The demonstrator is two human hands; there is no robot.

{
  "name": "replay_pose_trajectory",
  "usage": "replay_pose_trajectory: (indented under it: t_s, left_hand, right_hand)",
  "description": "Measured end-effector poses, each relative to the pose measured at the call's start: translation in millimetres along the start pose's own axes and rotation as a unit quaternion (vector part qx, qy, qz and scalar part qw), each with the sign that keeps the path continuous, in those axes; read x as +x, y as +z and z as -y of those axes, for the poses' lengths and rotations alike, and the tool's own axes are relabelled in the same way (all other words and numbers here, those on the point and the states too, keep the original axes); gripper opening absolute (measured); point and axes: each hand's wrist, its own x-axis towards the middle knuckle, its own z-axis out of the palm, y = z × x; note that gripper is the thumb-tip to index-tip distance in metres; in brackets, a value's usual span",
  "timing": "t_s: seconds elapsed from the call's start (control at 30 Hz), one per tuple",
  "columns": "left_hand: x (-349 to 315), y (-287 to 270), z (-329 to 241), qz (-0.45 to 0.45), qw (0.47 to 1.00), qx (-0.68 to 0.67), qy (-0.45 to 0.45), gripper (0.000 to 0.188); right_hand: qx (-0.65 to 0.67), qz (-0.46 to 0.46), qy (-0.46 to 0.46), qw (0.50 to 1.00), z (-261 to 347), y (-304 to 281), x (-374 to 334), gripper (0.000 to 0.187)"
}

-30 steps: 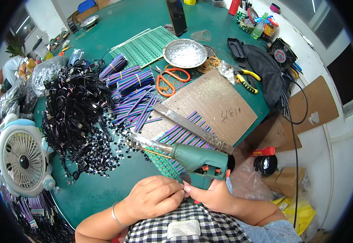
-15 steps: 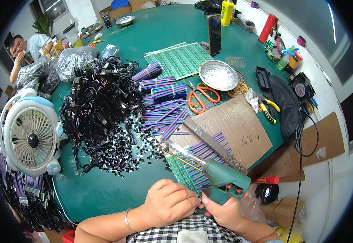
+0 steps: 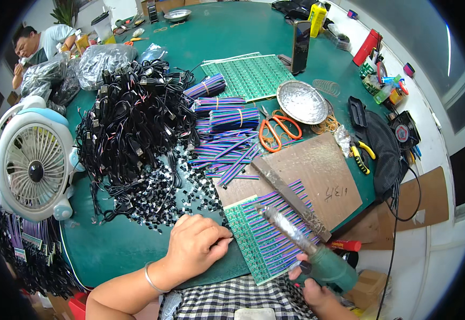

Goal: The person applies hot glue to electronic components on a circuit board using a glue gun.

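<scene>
My right hand (image 3: 318, 296) grips a green soldering gun (image 3: 335, 269) at the lower right. Its foil-wrapped barrel points up and left over a green circuit board panel (image 3: 239, 229), with the tip above the wires. Several flat multicoloured wire pieces (image 3: 275, 224) lie side by side across that panel, under a worn metal bar (image 3: 291, 200). My left hand (image 3: 198, 245) rests on the table at the panel's left edge, fingers curled and thumb against the forefinger. Whatever it pinches, if anything, is hidden. Small black connectors (image 3: 163, 197) lie loose beyond it.
Black USB cables (image 3: 131, 117) form a large heap left of centre, beside a white fan (image 3: 35, 165). Bundled wires (image 3: 235, 118), orange-handled scissors (image 3: 278, 130), a metal dish (image 3: 302, 101) and yellow-black pliers (image 3: 361, 157) lie farther off. A person (image 3: 43, 45) sits at the far left.
My hands have parted: the left moved left onto the table, the right moved right and down with the soldering gun. The panel and wires are more exposed. The view has shifted slightly.
</scene>
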Motion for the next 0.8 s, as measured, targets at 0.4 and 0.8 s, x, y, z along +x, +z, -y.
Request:
replay_pose_trajectory:
  t_s: [0.4,0.8]
  left_hand:
    - [0,6,2,-0.016,0.999,0.031,-0.022,0.013]
    - [-3,6,4,-0.015,0.999,0.04,-0.013,0.013]
  right_hand:
    - [-0.099,0.02,-0.042,0.994,-22,-1,-17,0.047]
    - [0.013,0.026,-0.072,0.997,-34,13,-15,0.044]
